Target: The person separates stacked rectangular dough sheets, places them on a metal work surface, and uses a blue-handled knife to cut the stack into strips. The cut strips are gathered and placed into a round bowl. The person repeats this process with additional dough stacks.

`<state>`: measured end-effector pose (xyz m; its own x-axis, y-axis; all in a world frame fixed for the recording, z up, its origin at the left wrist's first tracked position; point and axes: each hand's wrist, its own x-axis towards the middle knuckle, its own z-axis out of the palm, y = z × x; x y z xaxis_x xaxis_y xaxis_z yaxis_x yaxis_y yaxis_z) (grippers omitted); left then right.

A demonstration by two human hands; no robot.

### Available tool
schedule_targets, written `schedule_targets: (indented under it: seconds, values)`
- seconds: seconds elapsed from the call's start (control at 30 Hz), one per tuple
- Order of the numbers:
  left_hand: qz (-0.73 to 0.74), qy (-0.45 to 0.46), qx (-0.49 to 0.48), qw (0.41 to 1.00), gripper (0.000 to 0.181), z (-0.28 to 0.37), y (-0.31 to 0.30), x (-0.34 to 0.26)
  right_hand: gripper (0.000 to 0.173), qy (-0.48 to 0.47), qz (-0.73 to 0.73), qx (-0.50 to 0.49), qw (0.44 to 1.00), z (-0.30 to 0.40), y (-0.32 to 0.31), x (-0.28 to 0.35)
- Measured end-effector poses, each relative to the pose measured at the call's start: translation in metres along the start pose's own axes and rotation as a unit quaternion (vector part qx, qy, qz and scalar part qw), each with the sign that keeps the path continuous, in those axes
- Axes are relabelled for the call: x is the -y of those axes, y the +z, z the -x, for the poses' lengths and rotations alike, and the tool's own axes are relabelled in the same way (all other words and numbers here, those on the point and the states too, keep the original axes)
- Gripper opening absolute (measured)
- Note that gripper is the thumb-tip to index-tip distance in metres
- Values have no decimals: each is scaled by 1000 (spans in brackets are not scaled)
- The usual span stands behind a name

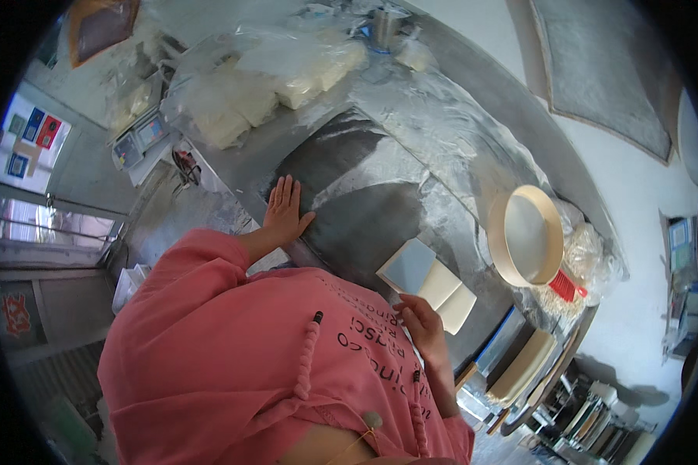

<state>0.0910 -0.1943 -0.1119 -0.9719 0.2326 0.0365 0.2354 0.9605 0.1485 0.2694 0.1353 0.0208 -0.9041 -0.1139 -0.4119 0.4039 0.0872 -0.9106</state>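
Observation:
My left hand (285, 209) lies flat at the near left edge of a dark, flour-dusted worktop (366, 226), its thumb spread and nothing visible in it. In front of my pink top, my right hand (423, 325) hovers with bent fingers; its palm side is hidden, so I cannot tell whether it grips anything. Just beyond it lies a flat cream piece with a fold (449, 295), joined to or touching a blue-grey rectangular panel (410, 267). It may be an open notebook, but the picture does not settle this.
A round, wooden-rimmed sieve (495, 244) stands at the right beside a red-handled brush (563, 285). Clear plastic bags (232, 110) with pale contents cover the far left. A metal container (385, 29) stands behind. A scale (139, 142) is at left; a long cream block (523, 369) lies right.

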Motion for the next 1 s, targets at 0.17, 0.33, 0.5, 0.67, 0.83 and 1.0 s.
schedule_targets:
  seconds: [0.17,0.33,0.5,0.67,0.83,1.0]
  values:
    - [39,11,17,999,76,-40,13,-10,29,-108,164,109,975,-75,31,54]
    - [306,119,-110,938,51,-156,-1,-29,32,-86,152,170,970,-167,117,24]
    - [217,179,-316,906,19,-263,-65,82,38,160,-148,236,947,-244,177,-3]
    - [0,216,-330,919,19,-289,-78,209,25,93,-380,-49,919,-316,124,-21]
    - [-13,217,-74,973,23,-315,-88,255,22,-16,-172,-524,834,-357,36,34]
    - [57,267,-205,940,14,-334,-89,253,21,9,-50,-226,973,-394,114,80]
